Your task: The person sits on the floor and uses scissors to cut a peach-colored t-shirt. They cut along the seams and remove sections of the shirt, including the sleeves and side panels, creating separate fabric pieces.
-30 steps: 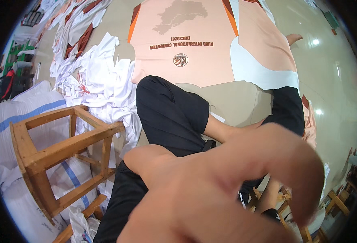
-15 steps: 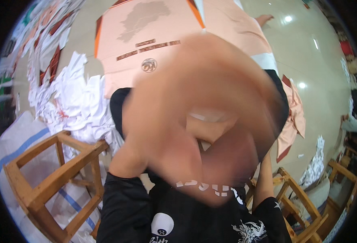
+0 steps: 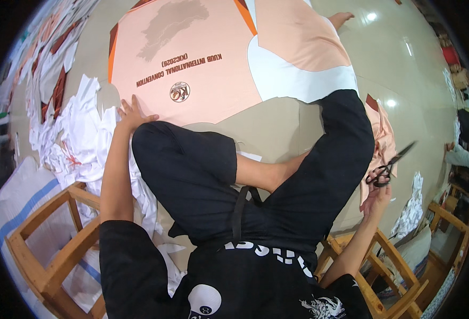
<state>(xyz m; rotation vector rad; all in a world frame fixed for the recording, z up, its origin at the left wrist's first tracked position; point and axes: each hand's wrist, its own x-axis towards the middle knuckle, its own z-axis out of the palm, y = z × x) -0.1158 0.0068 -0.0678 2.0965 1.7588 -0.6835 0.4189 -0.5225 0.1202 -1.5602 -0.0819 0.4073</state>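
Note:
A printed peach fabric panel (image 3: 213, 95) lies spread on the floor ahead of my crossed legs, with a dark brown print, a round emblem and orange trim. At its near left corner my left hand (image 3: 132, 114) rests with fingers spread, holding nothing. Out to the right, beyond my knee, my right hand (image 3: 378, 194) has its fingers in the handles of black scissors (image 3: 399, 157). The blades point away, up and to the right, and look slightly blurred. Crumpled peach fabric (image 3: 380, 130) lies just behind the scissors. A white-and-peach piece (image 3: 293, 77) adjoins the panel's right side.
White fabric scraps (image 3: 85, 130) heap up at my left. Wooden stools stand on either side, one at left (image 3: 53, 260) and one at right (image 3: 388, 271). Long striped cloth pieces (image 3: 48, 69) lie at the far left. Another person's bare foot (image 3: 342, 19) shows behind the panel.
A blurred hand that covered the middle of the view is gone. My left hand is now down on the panel's corner, and the scissors have come into sight in my right hand.

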